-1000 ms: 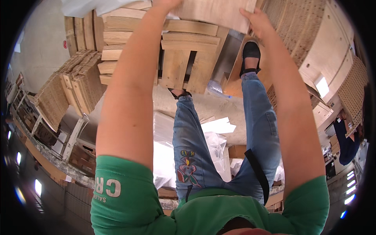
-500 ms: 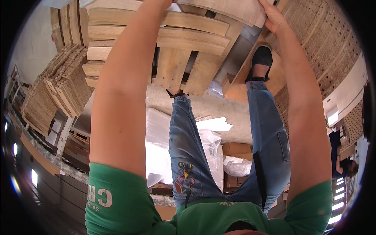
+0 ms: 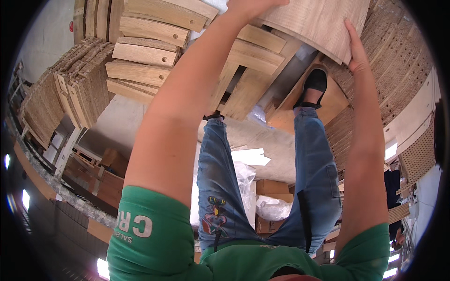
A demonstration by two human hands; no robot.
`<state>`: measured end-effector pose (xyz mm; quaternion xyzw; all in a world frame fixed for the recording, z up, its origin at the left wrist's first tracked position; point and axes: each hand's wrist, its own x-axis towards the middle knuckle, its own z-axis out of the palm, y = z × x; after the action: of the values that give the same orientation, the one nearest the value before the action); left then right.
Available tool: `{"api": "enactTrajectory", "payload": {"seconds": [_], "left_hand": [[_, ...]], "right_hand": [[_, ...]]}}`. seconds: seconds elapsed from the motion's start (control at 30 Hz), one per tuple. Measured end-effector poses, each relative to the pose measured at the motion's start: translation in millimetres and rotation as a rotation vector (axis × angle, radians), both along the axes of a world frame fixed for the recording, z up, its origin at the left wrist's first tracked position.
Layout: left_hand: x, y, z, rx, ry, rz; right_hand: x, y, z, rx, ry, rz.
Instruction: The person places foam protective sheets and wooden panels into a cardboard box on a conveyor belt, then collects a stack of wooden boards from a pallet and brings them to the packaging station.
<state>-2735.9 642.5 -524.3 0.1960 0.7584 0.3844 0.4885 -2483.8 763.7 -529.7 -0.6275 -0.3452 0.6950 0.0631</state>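
At the top of the view is a pale wood-grain board [image 3: 318, 23]. My right hand [image 3: 358, 51] is closed around its right edge, one finger or thumb laid along the face and the others hidden behind the board. My left hand [image 3: 253, 7] is closed on the board's left side, its fingers partly cut off by the top of the picture. Below and left of the board lie several wooden slats [image 3: 149, 32] with round holes near their ends. Wider planks [image 3: 243, 93] like a pallet lie under the board, close to my feet.
Stacked particle boards [image 3: 77, 77] stand at the left, and long rows of drilled boards [image 3: 398, 61] line the right. My right foot is on an orange-brown panel [image 3: 333, 100]. Cardboard boxes [image 3: 274, 188] and clear plastic wrap [image 3: 273, 209] lie behind my legs. Another person [image 3: 393, 180] is at the far right.
The board has moved right and lower into view, with both hands on it. My left arm has swung to the right, uncovering the ends of the holed slats.
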Motion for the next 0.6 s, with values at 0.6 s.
{"api": "enactTrajectory", "payload": {"seconds": [0.6], "left_hand": [[-48, -146, 136, -0.314, -0.457, -0.100]], "right_hand": [[5, -212, 151, -0.257, -0.154, -0.132]]}}
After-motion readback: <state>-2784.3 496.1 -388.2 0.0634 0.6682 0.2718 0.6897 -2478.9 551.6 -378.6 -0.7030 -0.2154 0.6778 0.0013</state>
